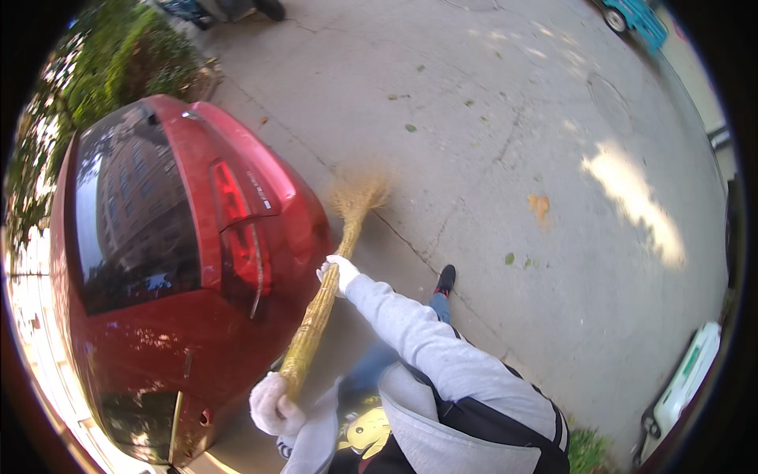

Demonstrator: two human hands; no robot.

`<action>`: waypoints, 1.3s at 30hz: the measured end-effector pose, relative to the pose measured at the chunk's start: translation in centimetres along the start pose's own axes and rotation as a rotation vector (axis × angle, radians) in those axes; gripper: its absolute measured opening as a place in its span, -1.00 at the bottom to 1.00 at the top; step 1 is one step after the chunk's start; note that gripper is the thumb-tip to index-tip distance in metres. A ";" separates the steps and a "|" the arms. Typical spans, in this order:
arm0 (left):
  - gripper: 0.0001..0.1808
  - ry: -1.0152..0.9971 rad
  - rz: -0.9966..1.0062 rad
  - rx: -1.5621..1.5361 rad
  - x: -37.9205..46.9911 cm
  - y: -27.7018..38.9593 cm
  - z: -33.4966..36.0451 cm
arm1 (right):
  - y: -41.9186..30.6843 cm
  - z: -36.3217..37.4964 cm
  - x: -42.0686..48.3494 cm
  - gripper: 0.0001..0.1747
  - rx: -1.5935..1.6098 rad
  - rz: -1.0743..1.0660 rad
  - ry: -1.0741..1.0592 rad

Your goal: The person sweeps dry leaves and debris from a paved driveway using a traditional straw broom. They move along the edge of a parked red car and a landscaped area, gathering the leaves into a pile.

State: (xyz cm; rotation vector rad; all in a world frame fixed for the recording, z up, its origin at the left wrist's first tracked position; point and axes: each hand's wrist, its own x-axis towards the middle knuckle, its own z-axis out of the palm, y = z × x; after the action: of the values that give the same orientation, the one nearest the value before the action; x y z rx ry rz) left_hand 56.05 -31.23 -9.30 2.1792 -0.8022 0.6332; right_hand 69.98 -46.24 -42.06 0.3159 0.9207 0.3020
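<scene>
A long straw broom (pixel 314 323) slants from my body toward the pavement beside a red car. Its handle is a thick bundle of bound stalks, and the bristle end (pixel 360 192) is fanned out and blurred near the ground, just off the car's rear corner. In a white glove, my left hand (pixel 275 404) is wrapped around the top end of the handle, close to the car's side. My right hand (pixel 340 274), also white-gloved, grips the handle lower down, with the arm stretched out. The broom's underside is hidden.
The red car (pixel 254 349) stands close on the left. Fallen leaves (pixel 539 205) are scattered over the cracked concrete (pixel 450 154). Shrubs (pixel 148 65) grow at upper left. A teal vehicle (pixel 639 23) is at upper right, a white car (pixel 681 379) at lower right.
</scene>
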 end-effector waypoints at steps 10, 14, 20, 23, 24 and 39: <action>-0.56 -0.321 0.136 -0.495 10.6 -0.4 15.1 | -15.1 -8.5 -14.2 -0.85 0.357 -0.322 -0.150; -0.59 -0.363 -0.038 -0.673 14.0 1.7 23.6 | -18.4 -13.2 -20.2 -0.88 0.523 -0.494 -0.191; -0.77 -0.938 -0.136 -0.931 6.0 12.7 37.3 | -24.0 -34.9 -29.8 -0.77 0.737 -0.890 0.264; -0.77 -1.199 -0.036 -1.041 -0.5 17.9 41.9 | -24.4 -48.4 -36.2 -0.69 0.813 -0.960 0.564; -0.78 -1.308 -0.083 -1.040 -2.0 19.1 43.1 | -25.1 -52.4 -38.9 -0.69 0.897 -0.833 0.711; -0.77 -1.164 -0.780 -0.826 1.3 8.3 50.6 | -34.4 -37.7 -37.6 -0.65 0.910 -0.839 0.595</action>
State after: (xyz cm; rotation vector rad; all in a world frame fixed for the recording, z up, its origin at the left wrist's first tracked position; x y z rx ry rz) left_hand 60.84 -74.63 -36.15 1.6673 -0.4795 -1.2440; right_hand 21.97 -86.98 -49.52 0.6475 1.6588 -0.8773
